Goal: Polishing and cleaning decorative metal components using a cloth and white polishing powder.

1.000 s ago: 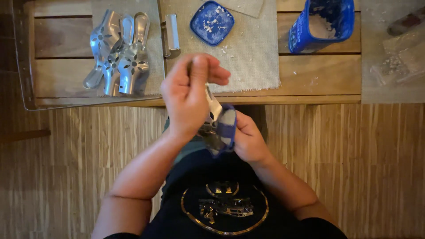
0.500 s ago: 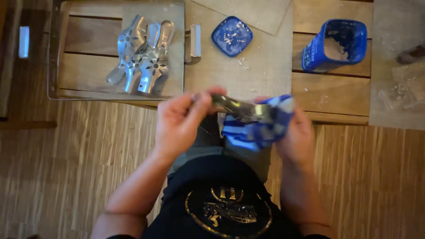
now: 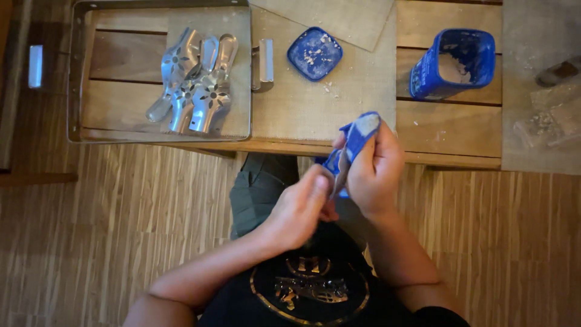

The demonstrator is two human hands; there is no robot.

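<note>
Head cam: both hands over the lap, just off the table edge. Right hand pinches a blue cloth; left hand curls shut on sth hidden, can't tell what. Risk: slips to the floor, or an elbow bumps the powder tub.

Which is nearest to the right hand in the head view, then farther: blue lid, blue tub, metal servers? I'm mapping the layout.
From the right hand:
1. Blue lid, ahead on the table.
2. Blue tub, ahead-right; nearly as close.
3. Metal servers, far left in the tray.
</note>
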